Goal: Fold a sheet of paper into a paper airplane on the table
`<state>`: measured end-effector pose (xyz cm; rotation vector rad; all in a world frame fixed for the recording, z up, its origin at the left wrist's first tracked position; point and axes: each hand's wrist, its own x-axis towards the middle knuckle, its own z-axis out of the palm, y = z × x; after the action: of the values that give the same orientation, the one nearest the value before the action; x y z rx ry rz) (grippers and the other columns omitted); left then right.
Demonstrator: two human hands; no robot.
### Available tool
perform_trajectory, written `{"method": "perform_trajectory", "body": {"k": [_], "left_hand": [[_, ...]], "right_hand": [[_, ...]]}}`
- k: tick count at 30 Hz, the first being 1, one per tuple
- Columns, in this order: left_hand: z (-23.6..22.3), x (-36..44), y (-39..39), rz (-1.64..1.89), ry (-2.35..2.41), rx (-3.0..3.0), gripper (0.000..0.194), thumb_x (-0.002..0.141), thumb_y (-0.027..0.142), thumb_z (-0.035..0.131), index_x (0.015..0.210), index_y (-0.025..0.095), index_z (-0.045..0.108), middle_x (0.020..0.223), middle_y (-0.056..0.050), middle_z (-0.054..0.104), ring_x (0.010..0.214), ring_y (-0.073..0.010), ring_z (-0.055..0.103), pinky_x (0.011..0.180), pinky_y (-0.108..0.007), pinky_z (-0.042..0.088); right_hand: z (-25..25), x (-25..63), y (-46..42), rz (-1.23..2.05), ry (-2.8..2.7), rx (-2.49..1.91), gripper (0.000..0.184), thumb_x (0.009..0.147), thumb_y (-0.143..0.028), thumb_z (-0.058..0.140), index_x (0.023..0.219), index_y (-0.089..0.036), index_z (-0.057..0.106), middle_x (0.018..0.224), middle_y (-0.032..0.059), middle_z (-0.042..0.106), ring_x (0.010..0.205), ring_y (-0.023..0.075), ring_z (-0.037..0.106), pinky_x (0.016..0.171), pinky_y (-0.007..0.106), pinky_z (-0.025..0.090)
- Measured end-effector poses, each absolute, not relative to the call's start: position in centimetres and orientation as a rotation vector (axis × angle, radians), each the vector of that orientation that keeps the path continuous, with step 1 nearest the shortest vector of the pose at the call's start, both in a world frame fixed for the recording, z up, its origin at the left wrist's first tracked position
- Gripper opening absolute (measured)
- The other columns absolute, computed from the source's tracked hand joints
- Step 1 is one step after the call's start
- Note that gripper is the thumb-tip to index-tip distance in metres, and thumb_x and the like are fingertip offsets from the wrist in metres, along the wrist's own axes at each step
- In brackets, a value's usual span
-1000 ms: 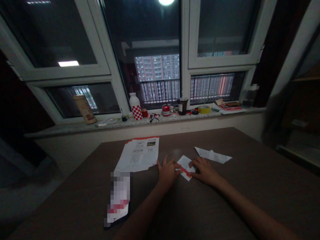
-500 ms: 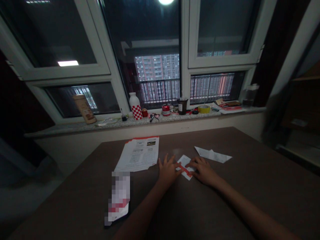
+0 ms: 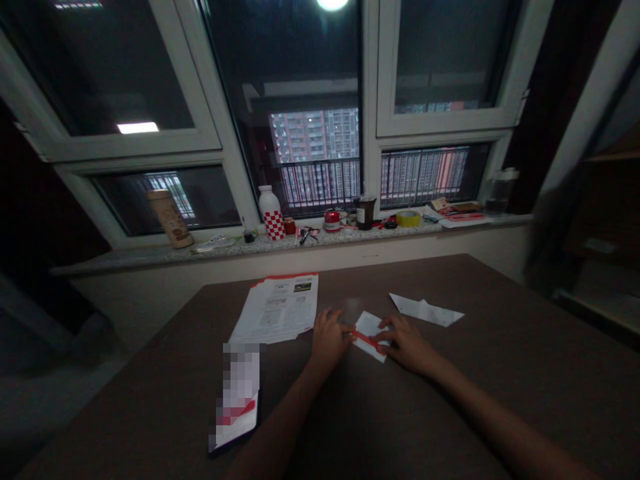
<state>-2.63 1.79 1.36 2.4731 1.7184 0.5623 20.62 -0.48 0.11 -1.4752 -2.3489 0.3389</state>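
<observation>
A small piece of white folded paper (image 3: 368, 323) lies on the table between my two hands, with a red strip (image 3: 367, 339) running diagonally across it. My left hand (image 3: 329, 340) has its thumb and index finger closed on the paper's left edge, at one end of the strip. At the other end my right hand (image 3: 407, 343) pinches the right edge with thumb and fingers. Beyond my right hand lies a second folded white paper (image 3: 425, 310), long and pointed at its ends, touched by neither hand.
A stack of printed sheets (image 3: 280, 310) lies left of my left hand. Nearer me is a phone-like item (image 3: 239, 400), its face blurred out. The brown table (image 3: 425, 413) ends before a windowsill bearing a checkered bottle (image 3: 273, 217), a dark cup (image 3: 365, 213) and yellow tape (image 3: 408, 218).
My left hand has shifted slightly left, its fingers drawn closer together. The small paper has turned a little, and its red strip lies at a flatter slant. My right hand stays nearly in place.
</observation>
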Motion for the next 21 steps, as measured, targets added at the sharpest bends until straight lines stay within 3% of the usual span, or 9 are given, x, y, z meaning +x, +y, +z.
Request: {"method": "perform_trajectory", "body": {"k": [7, 11, 17, 21], "left_hand": [[0.91, -3.03, 2.46, 0.603, 1.708, 2.489, 0.014, 0.081, 0.033, 0.068, 0.092, 0.032, 0.077, 0.135, 0.001, 0.055, 0.132, -0.0314, 0.034, 0.112, -0.05, 0.022], [0.79, -2.95, 2.42, 0.6, 1.715, 2.481, 0.015, 0.083, 0.034, 0.066, 0.096, 0.034, 0.074, 0.135, 0.001, 0.053, 0.131, -0.0316, 0.033, 0.11, -0.058, 0.018], [1.2, -3.29, 2.55, 0.585, 1.69, 2.518, 0.019, 0.08, 0.03, 0.07, 0.098, 0.036, 0.071, 0.136, 0.002, 0.052, 0.129, -0.03, 0.035, 0.111, -0.055, 0.02], [1.03, -3.4, 2.74, 0.586, 1.678, 2.505, 0.022, 0.081, 0.029, 0.068, 0.101, 0.038, 0.068, 0.138, 0.004, 0.05, 0.132, -0.0315, 0.032, 0.11, -0.063, 0.014]], "right_hand": [[0.1, 20.91, -0.07, 0.37, -2.38, -1.472, 0.027, 0.086, -0.039, 0.061, 0.112, -0.041, 0.067, 0.123, 0.0045, 0.051, 0.117, 0.0272, 0.045, 0.1, 0.047, 0.035], [0.02, 20.99, -0.14, 0.355, -2.366, -1.452, 0.027, 0.086, -0.038, 0.061, 0.112, -0.042, 0.066, 0.123, 0.0044, 0.05, 0.116, 0.0271, 0.045, 0.1, 0.047, 0.036], [-0.19, 20.99, -0.14, 0.362, -2.362, -1.447, 0.028, 0.086, -0.037, 0.061, 0.113, -0.041, 0.066, 0.124, 0.0046, 0.05, 0.115, 0.0272, 0.045, 0.099, 0.047, 0.036], [-0.33, 21.05, -0.06, 0.361, -2.361, -1.453, 0.029, 0.086, -0.039, 0.06, 0.114, -0.042, 0.065, 0.125, 0.0038, 0.05, 0.116, 0.0272, 0.045, 0.099, 0.047, 0.036]]}}
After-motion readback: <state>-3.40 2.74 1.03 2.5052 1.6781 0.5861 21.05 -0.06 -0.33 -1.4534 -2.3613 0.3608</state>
